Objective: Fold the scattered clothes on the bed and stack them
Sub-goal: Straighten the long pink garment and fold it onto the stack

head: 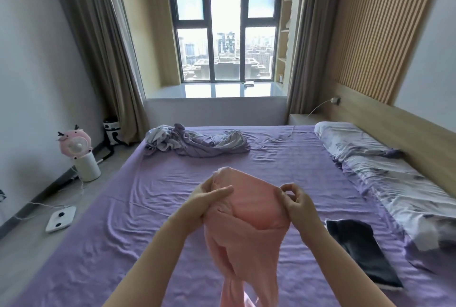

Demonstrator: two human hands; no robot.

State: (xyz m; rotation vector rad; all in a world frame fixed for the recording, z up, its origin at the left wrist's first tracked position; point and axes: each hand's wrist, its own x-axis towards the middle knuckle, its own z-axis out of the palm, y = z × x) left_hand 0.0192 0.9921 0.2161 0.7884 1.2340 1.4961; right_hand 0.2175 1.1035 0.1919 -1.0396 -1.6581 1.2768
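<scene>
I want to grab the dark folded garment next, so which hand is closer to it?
Right. The right hand grips the pink garment just up and left of the dark folded garment; the left hand holds the pink garment's far side.

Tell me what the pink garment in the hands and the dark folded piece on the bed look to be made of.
Pink garment: thin, soft knit, probably cotton or a blend; matte, drapes limply in loose folds. Dark folded piece: smoother fabric lying flat with a crisp edge; fibre unclear.
</scene>
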